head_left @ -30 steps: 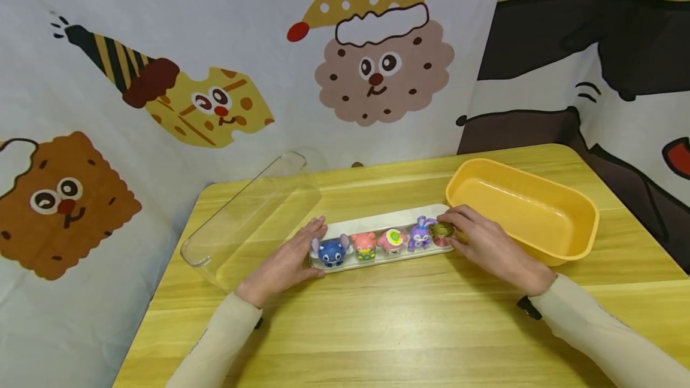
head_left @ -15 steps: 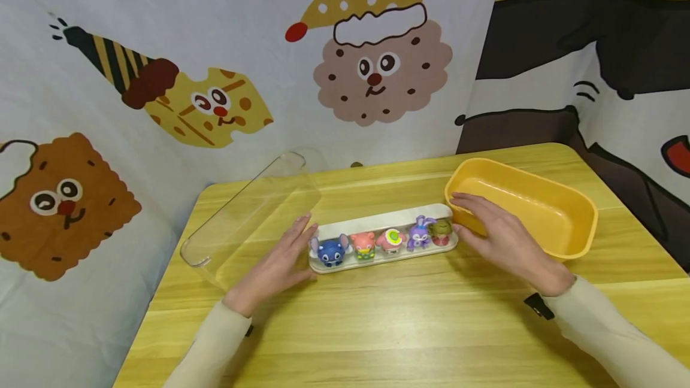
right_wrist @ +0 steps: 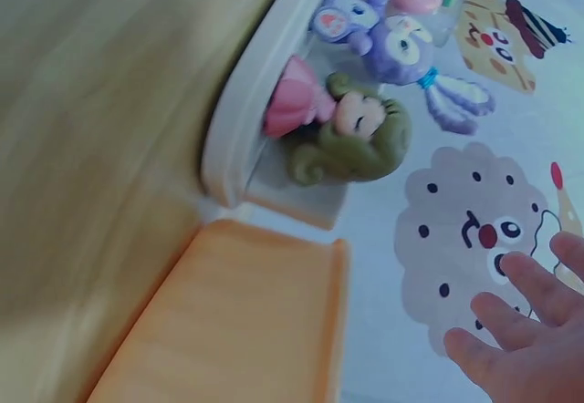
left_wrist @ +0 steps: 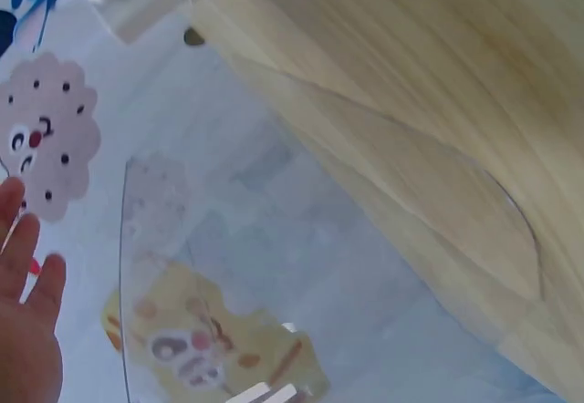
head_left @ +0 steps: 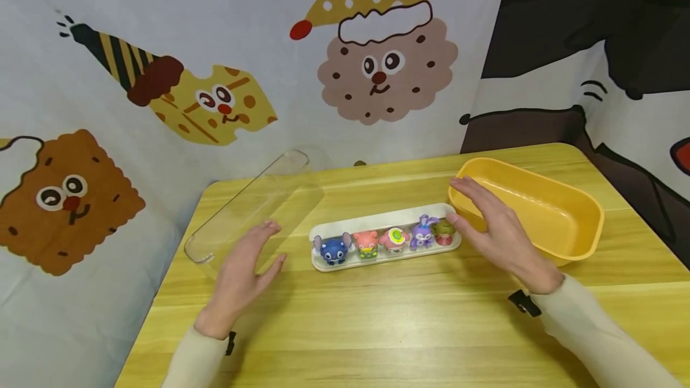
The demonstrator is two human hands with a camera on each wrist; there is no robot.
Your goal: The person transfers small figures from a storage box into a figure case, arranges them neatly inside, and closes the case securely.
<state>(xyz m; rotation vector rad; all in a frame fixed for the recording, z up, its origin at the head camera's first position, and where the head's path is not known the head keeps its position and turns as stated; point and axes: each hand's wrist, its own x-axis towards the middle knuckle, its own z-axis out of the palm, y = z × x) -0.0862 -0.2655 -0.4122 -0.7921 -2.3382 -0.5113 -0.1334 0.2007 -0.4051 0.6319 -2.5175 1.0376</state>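
Several small figurines stand in a row on a long white tray (head_left: 377, 218) at mid-table. From left to right come a blue big-eared figurine (head_left: 333, 250), a coral pink one (head_left: 366, 244), a pink one with a green and yellow ring (head_left: 394, 238), a purple rabbit (head_left: 422, 232) and a doll with olive hair (right_wrist: 360, 143). My left hand (head_left: 239, 274), its fingers spread, is in front of a clear plastic cover (head_left: 259, 196) and holds nothing. Beside the tray's right end, my right hand (head_left: 496, 232) hovers with fingers extended and holds nothing.
An orange-yellow bin (head_left: 587, 226) stands open at the right rear, close to the tray's right end. The wooden table (head_left: 388, 322) meets a cartoon-printed curtain (head_left: 291, 76) at its back edge.
My right hand has let go of the olive-haired doll and lifted slightly away. My left hand has left the tray's left end and moved left toward the clear cover.
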